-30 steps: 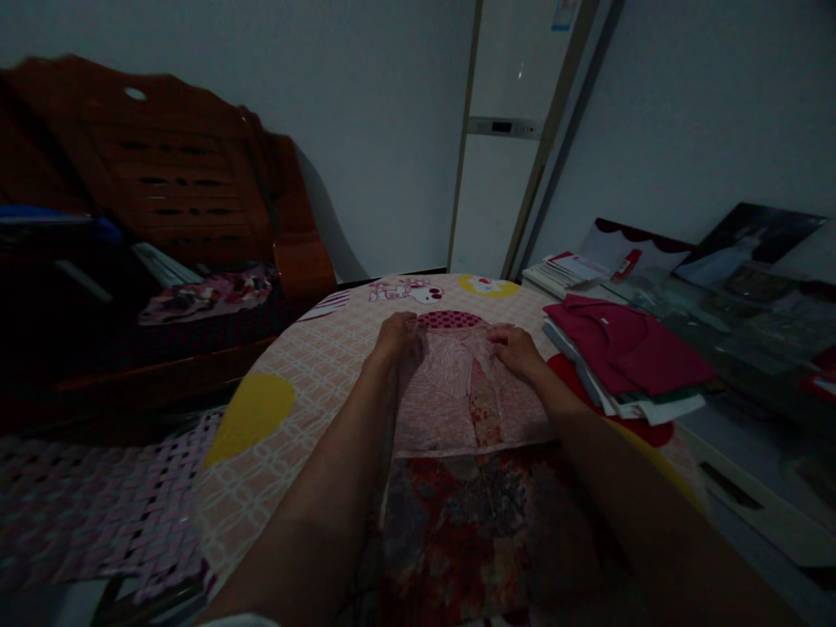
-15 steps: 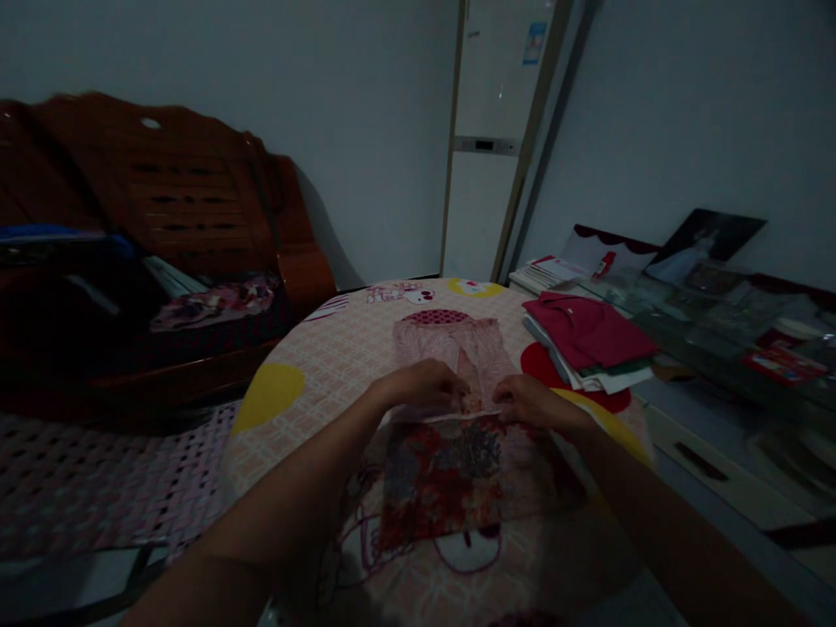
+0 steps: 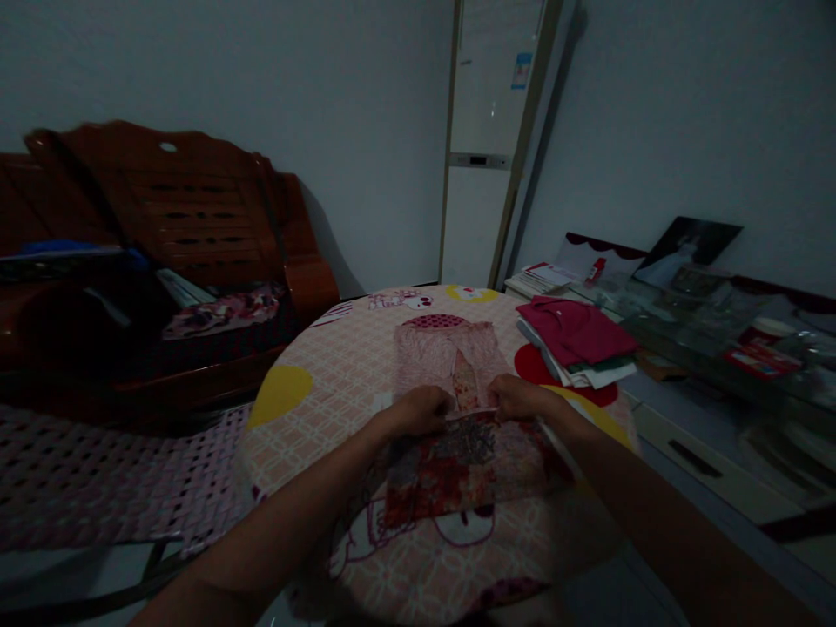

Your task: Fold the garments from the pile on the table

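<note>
A thin garment [image 3: 457, 470] lies spread on the round table, its near part printed in red, grey and pink. Its pale pink part [image 3: 424, 353] stretches beyond, with a gap down the middle showing a patterned strip. Across the seam between these parts, my left hand [image 3: 421, 409] is closed on the cloth at the left. To the right, my right hand [image 3: 515, 398] pinches the same pale edge, fingers curled and thumb pressed in. The cloth under both sets of fingers is partly hidden.
A patterned cloth covers the round table [image 3: 340, 374]. Folded clothes [image 3: 575, 331], magenta on top, lie at its right edge. A glass-topped cabinet [image 3: 692, 313] holding clutter stands at right. Leftward are a wooden sofa [image 3: 189, 209] and a woven pink seat [image 3: 111, 479].
My hands have drawn slightly nearer to me, and both have closed on the cloth. The near part of the garment is shorter and more bunched. The camera view has shifted slightly.
</note>
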`<state>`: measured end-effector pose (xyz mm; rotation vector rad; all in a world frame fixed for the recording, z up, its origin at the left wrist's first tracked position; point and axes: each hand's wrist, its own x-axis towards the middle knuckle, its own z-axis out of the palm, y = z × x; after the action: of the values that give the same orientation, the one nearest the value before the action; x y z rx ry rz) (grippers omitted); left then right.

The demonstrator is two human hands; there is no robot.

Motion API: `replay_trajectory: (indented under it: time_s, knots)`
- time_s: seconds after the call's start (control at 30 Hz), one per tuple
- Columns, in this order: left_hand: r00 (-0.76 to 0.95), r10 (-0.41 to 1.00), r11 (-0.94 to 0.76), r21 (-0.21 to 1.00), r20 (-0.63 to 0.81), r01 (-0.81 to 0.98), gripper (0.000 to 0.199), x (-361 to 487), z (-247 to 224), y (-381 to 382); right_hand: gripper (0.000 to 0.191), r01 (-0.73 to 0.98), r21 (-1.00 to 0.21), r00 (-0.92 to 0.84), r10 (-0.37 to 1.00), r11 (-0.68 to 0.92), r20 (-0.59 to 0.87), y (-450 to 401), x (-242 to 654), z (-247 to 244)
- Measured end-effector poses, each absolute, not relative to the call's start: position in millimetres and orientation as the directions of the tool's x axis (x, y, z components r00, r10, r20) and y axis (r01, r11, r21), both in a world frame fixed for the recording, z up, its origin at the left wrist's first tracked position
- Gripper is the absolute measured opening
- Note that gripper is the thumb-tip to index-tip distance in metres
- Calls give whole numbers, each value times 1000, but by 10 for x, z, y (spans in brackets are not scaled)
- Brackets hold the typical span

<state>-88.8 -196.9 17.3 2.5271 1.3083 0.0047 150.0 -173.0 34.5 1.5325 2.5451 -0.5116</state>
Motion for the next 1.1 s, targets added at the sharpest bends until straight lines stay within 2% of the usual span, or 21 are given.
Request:
replay_trajectory:
  time_s: [0.17, 0.37, 0.47, 0.53, 0.63, 0.77, 0.9, 1.1]
  knots:
    - [595, 799, -538, 337, -90, 773, 17, -944, 156, -2015, 23, 862, -323, -483, 827, 390, -288, -1792, 1513, 420]
    - [623, 782, -562, 427, -5, 709, 19, -1019, 131, -2063, 11, 792, -534, -499, 819, 297, -284, -1745, 1617, 326]
    - [602, 796, -569, 427, 68, 703, 17, -1041, 162, -1992, 6, 717, -632, -528, 820, 293, -219, -1658, 1654, 331]
    - [583, 805, -570, 415, 110, 709, 17, -1059, 232, -1885, 5, 687, -650, -543, 824, 325, -162, -1560, 1656, 387]
    - [557, 818, -562, 401, 141, 724, 17, -1096, 372, -1651, 5, 703, -599, -530, 844, 384, -81, -1361, 1613, 533]
    - [527, 831, -553, 362, 177, 750, 19, -1164, 488, -1267, 5, 793, -417, -483, 875, 444, 12, -1050, 1478, 738]
    - [506, 835, -551, 317, 216, 772, 20, -1257, 491, -874, 11, 853, -268, -454, 890, 448, 42, -712, 1307, 835]
    - [423, 889, -455, 245, 174, 856, 24, -1365, 374, -330, 19, 900, -104, -417, 906, 423, 80, -211, 1110, 762]
